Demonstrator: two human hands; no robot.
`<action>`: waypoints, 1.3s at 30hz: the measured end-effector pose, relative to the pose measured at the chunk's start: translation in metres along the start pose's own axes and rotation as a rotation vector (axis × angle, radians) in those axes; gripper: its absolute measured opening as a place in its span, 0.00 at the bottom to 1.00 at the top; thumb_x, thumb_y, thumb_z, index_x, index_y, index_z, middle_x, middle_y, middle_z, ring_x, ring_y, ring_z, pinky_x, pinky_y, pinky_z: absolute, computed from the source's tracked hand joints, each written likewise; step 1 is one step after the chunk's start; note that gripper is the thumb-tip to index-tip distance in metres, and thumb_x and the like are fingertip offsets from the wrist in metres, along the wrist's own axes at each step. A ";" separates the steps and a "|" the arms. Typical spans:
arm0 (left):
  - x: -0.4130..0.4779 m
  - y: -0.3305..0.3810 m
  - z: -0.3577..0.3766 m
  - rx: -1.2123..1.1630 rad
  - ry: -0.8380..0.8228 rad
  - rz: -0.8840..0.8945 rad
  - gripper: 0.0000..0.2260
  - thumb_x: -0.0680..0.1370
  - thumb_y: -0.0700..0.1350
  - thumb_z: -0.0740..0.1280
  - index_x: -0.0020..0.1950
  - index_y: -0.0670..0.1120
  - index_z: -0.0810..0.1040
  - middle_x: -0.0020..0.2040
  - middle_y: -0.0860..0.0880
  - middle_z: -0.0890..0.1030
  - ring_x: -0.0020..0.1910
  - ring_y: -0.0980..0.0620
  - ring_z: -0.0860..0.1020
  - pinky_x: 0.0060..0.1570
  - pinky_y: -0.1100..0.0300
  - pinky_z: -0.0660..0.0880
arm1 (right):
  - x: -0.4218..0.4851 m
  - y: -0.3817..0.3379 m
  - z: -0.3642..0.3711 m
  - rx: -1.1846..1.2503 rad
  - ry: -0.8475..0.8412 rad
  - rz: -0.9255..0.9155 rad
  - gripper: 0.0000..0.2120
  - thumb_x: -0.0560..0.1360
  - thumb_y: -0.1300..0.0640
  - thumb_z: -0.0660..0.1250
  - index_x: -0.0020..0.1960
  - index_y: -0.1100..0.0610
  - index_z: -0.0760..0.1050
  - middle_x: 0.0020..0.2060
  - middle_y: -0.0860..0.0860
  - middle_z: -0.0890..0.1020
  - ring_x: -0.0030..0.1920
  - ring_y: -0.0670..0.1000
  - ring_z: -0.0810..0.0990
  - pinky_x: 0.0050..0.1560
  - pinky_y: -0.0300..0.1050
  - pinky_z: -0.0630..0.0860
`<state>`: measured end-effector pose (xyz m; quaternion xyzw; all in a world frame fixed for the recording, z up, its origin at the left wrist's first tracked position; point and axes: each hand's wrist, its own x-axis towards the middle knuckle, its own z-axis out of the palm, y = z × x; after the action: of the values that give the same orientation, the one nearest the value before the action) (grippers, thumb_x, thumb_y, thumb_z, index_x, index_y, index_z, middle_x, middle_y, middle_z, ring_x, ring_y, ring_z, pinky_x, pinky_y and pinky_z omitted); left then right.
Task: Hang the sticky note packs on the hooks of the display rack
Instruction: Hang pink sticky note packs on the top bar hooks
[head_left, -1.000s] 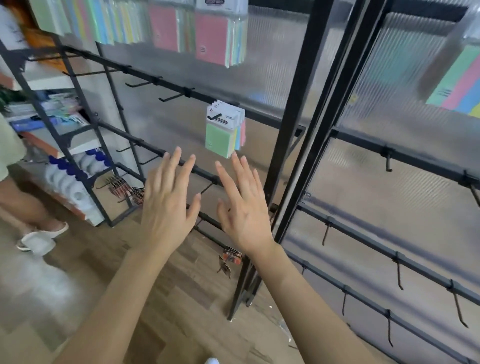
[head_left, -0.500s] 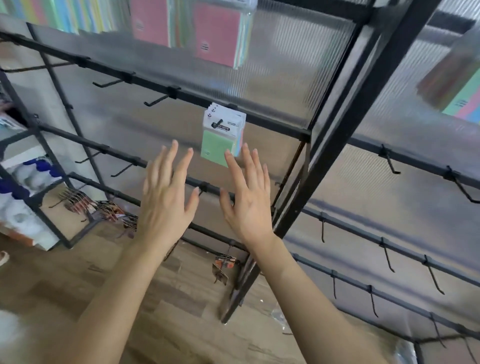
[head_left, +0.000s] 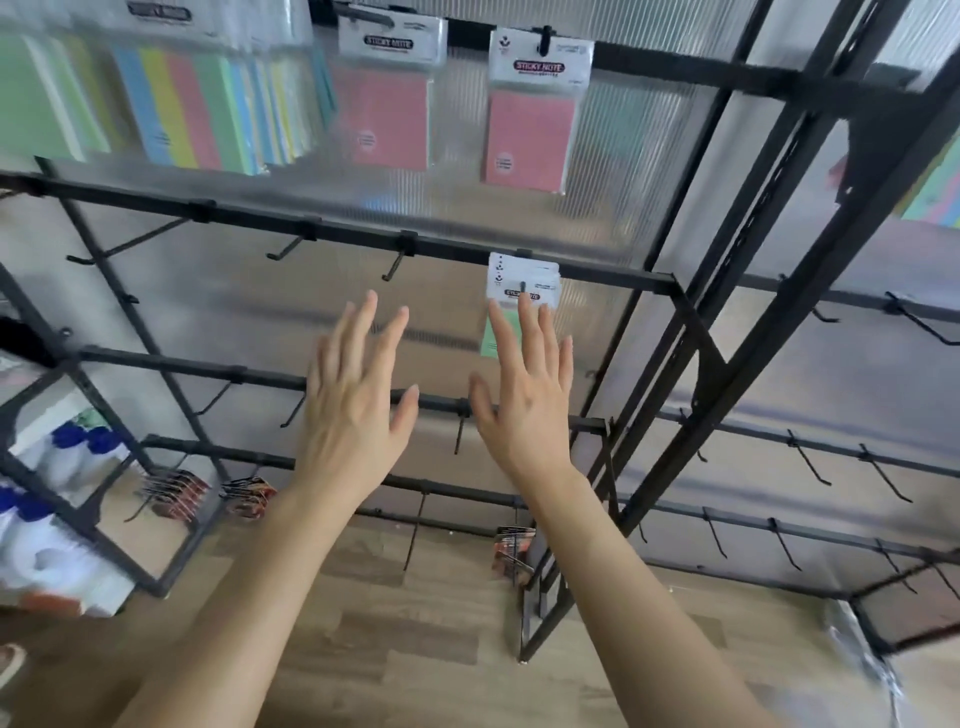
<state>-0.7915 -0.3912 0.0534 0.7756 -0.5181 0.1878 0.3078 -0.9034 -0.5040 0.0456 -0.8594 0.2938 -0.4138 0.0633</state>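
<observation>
Green sticky note packs (head_left: 540, 271) are hung on a hook (head_left: 523, 285) of the display rack (head_left: 249, 215). The left hand (head_left: 353, 415) and right hand (head_left: 524, 410) are raised empty with fingers spread, the right just below the packs.

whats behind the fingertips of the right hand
A stack of sticky note packs hangs on a hook; the right hand covers most of the green pad.

Sticky note packs (head_left: 523, 283) hang above both hands (head_left: 524, 402).
</observation>
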 end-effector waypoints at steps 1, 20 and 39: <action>0.001 -0.005 -0.004 -0.005 0.004 0.008 0.28 0.74 0.43 0.66 0.73 0.44 0.61 0.74 0.40 0.58 0.72 0.42 0.56 0.66 0.41 0.59 | 0.002 -0.008 0.002 -0.011 -0.001 0.000 0.29 0.73 0.55 0.55 0.74 0.56 0.59 0.73 0.60 0.60 0.74 0.61 0.53 0.71 0.59 0.48; 0.139 -0.046 0.001 -0.029 0.122 0.122 0.28 0.76 0.44 0.65 0.73 0.39 0.60 0.74 0.41 0.60 0.72 0.41 0.58 0.70 0.46 0.54 | 0.131 0.009 -0.002 -0.143 0.169 0.025 0.30 0.76 0.57 0.62 0.75 0.54 0.57 0.75 0.58 0.56 0.75 0.60 0.49 0.71 0.56 0.40; 0.276 -0.069 -0.020 -0.019 0.254 0.165 0.21 0.79 0.37 0.58 0.72 0.38 0.62 0.73 0.42 0.60 0.73 0.42 0.54 0.72 0.46 0.52 | 0.244 0.035 -0.038 -0.286 0.223 -0.085 0.22 0.78 0.63 0.58 0.72 0.58 0.65 0.71 0.60 0.64 0.74 0.62 0.53 0.72 0.58 0.50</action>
<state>-0.6188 -0.5493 0.2172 0.6975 -0.5388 0.3041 0.3617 -0.8294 -0.6638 0.2230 -0.8201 0.3183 -0.4627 -0.1097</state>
